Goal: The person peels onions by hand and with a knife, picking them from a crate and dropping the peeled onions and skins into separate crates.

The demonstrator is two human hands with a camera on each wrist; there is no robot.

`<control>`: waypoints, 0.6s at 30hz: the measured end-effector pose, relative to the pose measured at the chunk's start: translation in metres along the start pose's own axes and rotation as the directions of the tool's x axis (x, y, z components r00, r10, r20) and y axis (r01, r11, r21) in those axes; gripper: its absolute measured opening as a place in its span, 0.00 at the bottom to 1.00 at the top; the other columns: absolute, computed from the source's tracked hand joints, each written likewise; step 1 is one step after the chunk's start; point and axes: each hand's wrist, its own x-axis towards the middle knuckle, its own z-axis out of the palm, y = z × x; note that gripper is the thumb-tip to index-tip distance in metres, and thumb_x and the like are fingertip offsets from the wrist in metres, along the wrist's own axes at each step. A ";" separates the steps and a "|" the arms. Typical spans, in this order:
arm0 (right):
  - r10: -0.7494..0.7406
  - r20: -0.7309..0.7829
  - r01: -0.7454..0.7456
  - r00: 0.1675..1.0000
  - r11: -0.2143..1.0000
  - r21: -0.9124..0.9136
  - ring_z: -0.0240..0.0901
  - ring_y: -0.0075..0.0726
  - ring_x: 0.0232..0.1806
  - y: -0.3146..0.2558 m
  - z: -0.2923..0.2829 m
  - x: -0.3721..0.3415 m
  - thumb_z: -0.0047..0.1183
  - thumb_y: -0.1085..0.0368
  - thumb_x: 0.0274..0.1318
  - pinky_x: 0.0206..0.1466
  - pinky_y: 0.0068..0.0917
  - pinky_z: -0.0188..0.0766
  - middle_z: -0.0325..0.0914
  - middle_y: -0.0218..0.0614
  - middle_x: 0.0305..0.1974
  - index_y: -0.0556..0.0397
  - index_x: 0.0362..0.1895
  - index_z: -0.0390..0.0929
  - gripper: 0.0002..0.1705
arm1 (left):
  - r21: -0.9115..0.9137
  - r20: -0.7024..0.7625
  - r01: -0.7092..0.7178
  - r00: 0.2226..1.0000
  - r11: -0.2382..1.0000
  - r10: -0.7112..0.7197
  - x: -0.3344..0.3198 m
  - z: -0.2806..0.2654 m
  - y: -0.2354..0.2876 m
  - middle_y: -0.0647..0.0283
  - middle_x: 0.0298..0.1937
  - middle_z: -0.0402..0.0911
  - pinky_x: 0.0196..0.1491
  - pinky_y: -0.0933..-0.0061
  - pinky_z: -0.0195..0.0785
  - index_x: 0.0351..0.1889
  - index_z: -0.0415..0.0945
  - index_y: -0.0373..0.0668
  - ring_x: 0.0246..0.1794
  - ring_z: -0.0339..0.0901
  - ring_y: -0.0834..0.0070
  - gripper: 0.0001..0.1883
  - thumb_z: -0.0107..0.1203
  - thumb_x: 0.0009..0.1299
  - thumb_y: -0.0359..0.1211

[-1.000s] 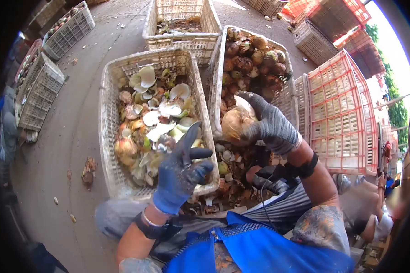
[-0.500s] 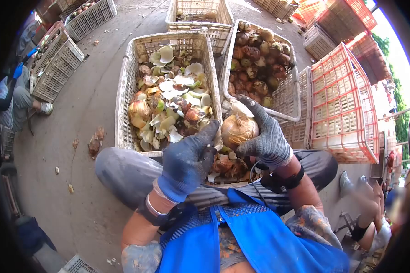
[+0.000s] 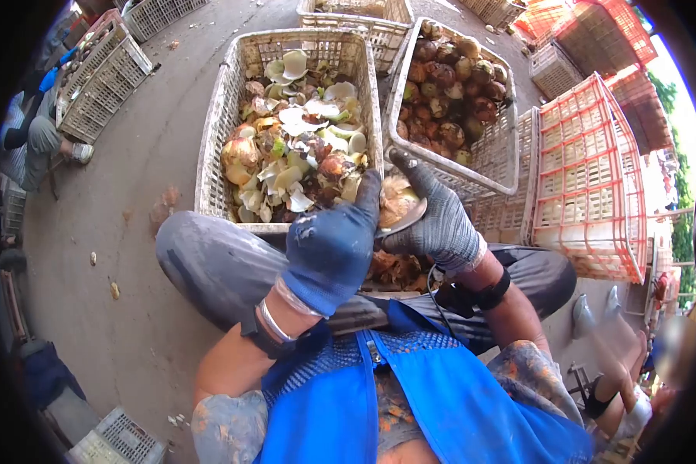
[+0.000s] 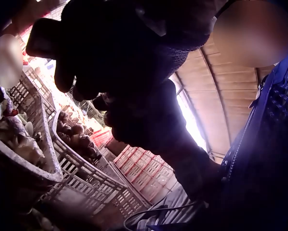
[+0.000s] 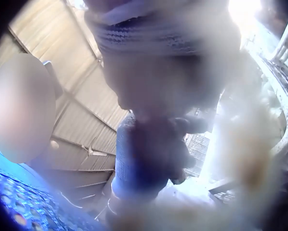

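Note:
My right hand (image 3: 441, 224), in a grey knit glove, grips a brownish-yellow onion (image 3: 398, 197) above my lap, thumb along its far side. My left hand (image 3: 325, 251), in a blue glove, is right beside it with curled fingers and the thumb stretched up against the onion. A thin curved grey knife blade (image 3: 407, 221) shows along the onion's lower side; its handle is hidden by the left hand. Both gloves are very dark in the left wrist view, while blur covers the hands' work in the right wrist view.
Ahead stands a white crate (image 3: 211, 166) of peelings and cut onion pieces. Right of it, a tilted crate (image 3: 510, 166) holds whole onions. Red-and-white crates (image 3: 591, 182) are stacked at the right. Brown skins (image 3: 394, 271) lie between my knees. Other people sit at both sides.
My left hand has moved from beside the peelings crate to the onion. The right hand has lowered the onion towards my lap. A blade now shows beneath it. The view has shifted.

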 end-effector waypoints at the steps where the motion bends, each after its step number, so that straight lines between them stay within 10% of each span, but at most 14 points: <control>1: -0.148 -0.069 0.139 0.987 0.983 -0.119 0.76 0.39 0.63 0.006 0.001 0.000 0.83 0.57 0.31 0.68 0.30 0.70 0.78 0.50 0.61 0.64 0.76 0.59 0.67 | 0.026 -0.028 -0.012 1.000 1.000 0.012 0.004 0.003 -0.005 0.62 0.20 0.72 0.20 0.62 0.67 0.73 0.67 0.32 0.16 0.74 0.67 0.34 0.54 0.66 0.29; 4: 0.051 -0.091 -0.046 0.995 0.998 0.049 0.76 0.39 0.62 0.002 -0.003 -0.006 0.82 0.57 0.30 0.67 0.30 0.71 0.78 0.51 0.61 0.65 0.76 0.59 0.67 | 0.086 -0.038 0.041 0.999 0.995 -0.038 -0.003 0.010 -0.020 0.57 0.23 0.77 0.22 0.60 0.70 0.73 0.66 0.34 0.18 0.77 0.62 0.35 0.54 0.64 0.28; 7: 0.049 -0.119 -0.025 0.992 0.980 0.197 0.76 0.35 0.58 0.010 -0.005 -0.005 0.82 0.58 0.30 0.66 0.31 0.72 0.75 0.50 0.64 0.64 0.76 0.59 0.67 | -0.096 -0.047 0.447 0.890 0.889 -0.453 -0.024 0.039 -0.049 0.51 0.24 0.82 0.27 0.57 0.74 0.69 0.74 0.41 0.22 0.81 0.54 0.31 0.56 0.63 0.27; 11: 0.105 -0.128 -0.071 0.986 0.966 0.250 0.76 0.33 0.57 0.000 -0.006 0.005 0.81 0.63 0.31 0.63 0.29 0.74 0.74 0.48 0.64 0.63 0.78 0.57 0.67 | -0.435 -0.126 0.268 0.927 0.860 -0.353 -0.015 0.021 -0.028 0.55 0.27 0.83 0.30 0.60 0.76 0.65 0.79 0.43 0.24 0.82 0.58 0.28 0.57 0.63 0.26; 14: 0.213 -0.078 -0.175 0.974 0.924 0.339 0.76 0.34 0.56 -0.008 0.000 0.009 0.82 0.62 0.32 0.62 0.30 0.75 0.77 0.46 0.59 0.63 0.78 0.54 0.69 | -0.231 -0.123 0.106 0.983 0.967 -0.137 -0.011 0.001 -0.013 0.54 0.30 0.84 0.31 0.61 0.76 0.64 0.79 0.42 0.26 0.83 0.61 0.26 0.56 0.65 0.27; 16: 0.070 -0.091 -0.067 0.993 0.997 0.034 0.76 0.34 0.55 0.000 0.002 0.010 0.83 0.60 0.32 0.62 0.31 0.75 0.79 0.46 0.55 0.63 0.78 0.54 0.69 | -0.080 0.080 0.178 0.982 0.981 -0.172 -0.011 0.002 -0.018 0.50 0.37 0.87 0.35 0.57 0.78 0.65 0.79 0.46 0.31 0.85 0.54 0.28 0.54 0.64 0.23; 18: 0.119 -0.064 -0.105 0.991 0.976 0.190 0.70 0.38 0.67 0.005 0.005 0.001 0.82 0.61 0.27 0.71 0.32 0.66 0.73 0.47 0.68 0.60 0.79 0.57 0.70 | -0.154 0.176 0.609 0.792 0.778 -0.585 -0.015 0.026 -0.052 0.48 0.34 0.86 0.34 0.55 0.77 0.64 0.79 0.44 0.31 0.84 0.52 0.27 0.55 0.64 0.24</control>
